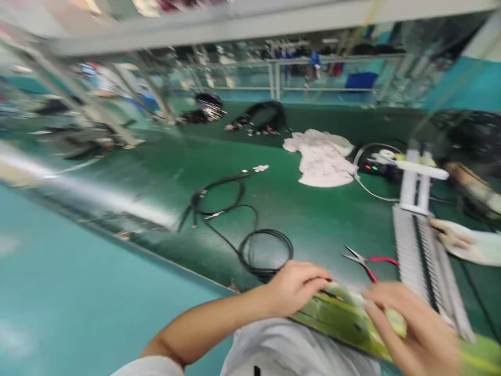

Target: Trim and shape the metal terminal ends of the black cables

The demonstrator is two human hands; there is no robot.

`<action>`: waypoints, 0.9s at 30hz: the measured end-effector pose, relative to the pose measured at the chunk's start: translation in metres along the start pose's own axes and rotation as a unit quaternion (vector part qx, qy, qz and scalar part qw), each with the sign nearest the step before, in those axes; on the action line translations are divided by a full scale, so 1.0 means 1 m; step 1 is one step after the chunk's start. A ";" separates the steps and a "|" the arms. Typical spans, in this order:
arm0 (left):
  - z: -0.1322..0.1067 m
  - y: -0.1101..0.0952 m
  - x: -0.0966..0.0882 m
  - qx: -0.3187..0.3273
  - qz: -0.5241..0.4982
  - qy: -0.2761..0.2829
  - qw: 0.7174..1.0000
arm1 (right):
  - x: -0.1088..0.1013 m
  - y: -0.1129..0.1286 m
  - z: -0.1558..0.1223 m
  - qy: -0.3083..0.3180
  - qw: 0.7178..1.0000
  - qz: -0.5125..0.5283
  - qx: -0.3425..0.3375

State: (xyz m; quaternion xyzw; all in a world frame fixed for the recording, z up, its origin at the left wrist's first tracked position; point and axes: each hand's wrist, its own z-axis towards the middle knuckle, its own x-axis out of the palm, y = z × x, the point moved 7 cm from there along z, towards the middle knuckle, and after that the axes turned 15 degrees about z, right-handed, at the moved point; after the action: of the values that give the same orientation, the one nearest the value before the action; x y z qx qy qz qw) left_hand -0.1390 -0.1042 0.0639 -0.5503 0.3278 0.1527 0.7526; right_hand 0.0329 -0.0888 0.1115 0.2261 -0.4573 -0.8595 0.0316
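My left hand [298, 286] is closed, thumb and fingers pressed together around a thin black cable [332, 296] whose end pokes out past the fingertips. Just behind that hand lies a coil of black cable [270, 233] on the green bench. My right hand [417, 321] is blurred, its thumb and fingers bent into a pinch; what they hold is not clear. A pale yellowish round piece [396, 321] shows beneath those fingers. Both hands are over a yellow-green surface [336, 318] at the bench's near edge. Red-handled pliers [366, 260] lie open beyond the right hand.
A slotted grey rail fixture [415, 256] stands on the right, beside another person's hand [456, 237]. Crumpled white cloth [323, 159], a small device with lights [378, 164], another cable loop [217, 196] and dark cable bundles [266, 115] are on the green bench [156, 162].
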 end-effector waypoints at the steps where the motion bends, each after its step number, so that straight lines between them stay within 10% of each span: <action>1: 0.003 0.001 -0.004 -0.025 -0.018 0.008 1.000 | -0.007 -0.009 -0.008 -0.007 0.999 -0.006 0.041; 6: 0.007 0.003 -0.001 -0.051 -0.024 0.050 0.997 | 0.013 -0.048 -0.028 -0.017 0.974 0.117 0.194; 27: 0.006 -0.001 0.020 0.043 0.124 0.068 0.989 | 0.030 -0.059 -0.029 0.027 0.979 0.094 0.176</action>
State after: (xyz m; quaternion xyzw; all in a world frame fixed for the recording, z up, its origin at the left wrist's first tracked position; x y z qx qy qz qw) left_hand -0.1217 -0.1020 0.0524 -0.4818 0.4505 0.1929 0.7264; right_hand 0.0274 -0.0846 0.0393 0.2073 -0.6199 -0.7521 0.0842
